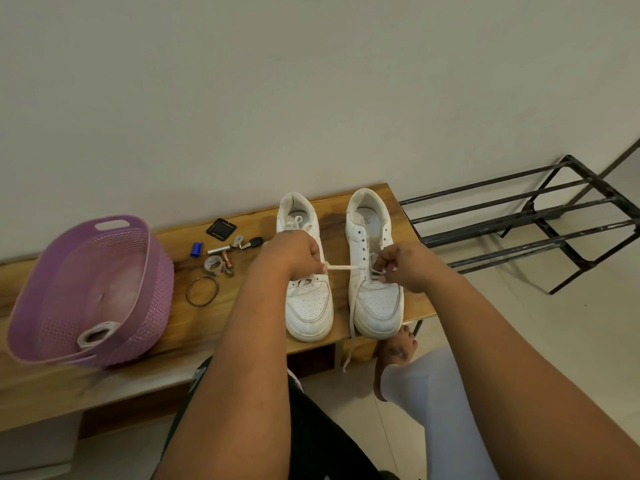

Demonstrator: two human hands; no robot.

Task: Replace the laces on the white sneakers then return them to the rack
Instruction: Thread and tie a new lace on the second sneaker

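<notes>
Two white sneakers stand side by side on a wooden bench (221, 327), toes toward me. The left sneaker (306, 306) is laced. The right sneaker (375, 303) has bare upper eyelets. My left hand (294, 254) hovers over the left sneaker and pinches one end of a white lace (343, 268), pulled taut sideways from the right sneaker's lower eyelets. My right hand (405, 265) pinches the lace's other part at the right sneaker's lower eyelets. A loose lace end hangs over the bench's front edge.
A purple plastic basket (152, 271) holding a lace bundle sits at the bench's left. Small items lie between it and the shoes: a bangle (202, 291), batteries, keys, a blue cap, a black square. A black metal shoe rack (540, 216) stands on the floor at right.
</notes>
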